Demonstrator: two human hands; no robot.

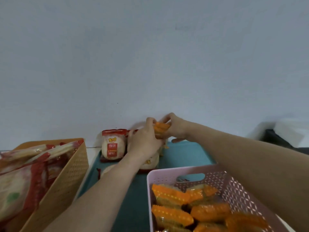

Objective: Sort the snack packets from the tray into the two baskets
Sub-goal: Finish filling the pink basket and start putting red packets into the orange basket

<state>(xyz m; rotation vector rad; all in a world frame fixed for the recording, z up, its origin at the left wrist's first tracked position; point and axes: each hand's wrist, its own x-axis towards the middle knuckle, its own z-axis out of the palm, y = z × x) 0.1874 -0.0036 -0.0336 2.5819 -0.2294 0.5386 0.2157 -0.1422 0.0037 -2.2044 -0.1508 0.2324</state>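
Nearest us on the left sits the tan basket (66,173), its perforated wall turned our way, stuffed with red-and-white packets (20,181) that stick up over its rim. Just right of it a strip of white surface (90,154) shows, then the teal tray (184,156), which runs away from us toward the wall (150,56). At the tray's far left corner an upright packet (111,146), red and white, faces us. A flat packet (150,162) of the same kind lies partly hidden under our left wrist.

Our left hand (143,141) reaches over the tray's far end, its fingers curled round the left end of an orange packet (161,128). Our right hand (177,129) meets it from the other side, fingers pinching the right end, so both hands grasp the one packet, lifted above the tray and close to the wall. Whether the left hand also touches the packets beneath it, we cannot tell.

Right of the tray and near us stands the pink basket (234,186), with our right forearm crossing over its right side. Orange packets (172,195) lie piled inside it. Far right, something dark (275,138) sits blurred by the wall.
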